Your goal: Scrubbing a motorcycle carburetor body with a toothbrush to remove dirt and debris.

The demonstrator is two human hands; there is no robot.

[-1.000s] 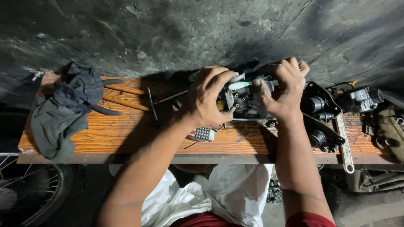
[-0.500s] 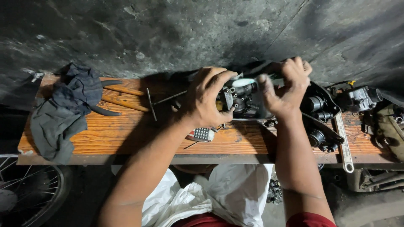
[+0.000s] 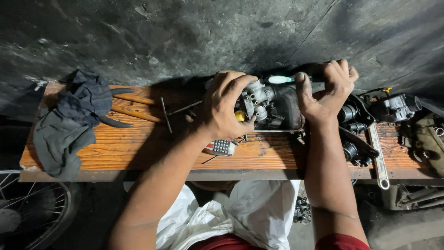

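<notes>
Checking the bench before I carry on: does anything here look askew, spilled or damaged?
Nothing looks spilled or broken. The dark rag droops over the wooden bench's left front edge, and a long wrench sticks out past the front edge on the right.

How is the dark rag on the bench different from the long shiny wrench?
The rag is soft, dark grey cloth, crumpled in a heap at the left end of the bench. The wrench is hard, pale metal, long and straight, lying at the right end with its ring end past the front edge. Neither is touched by the left hand or right hand.
</notes>
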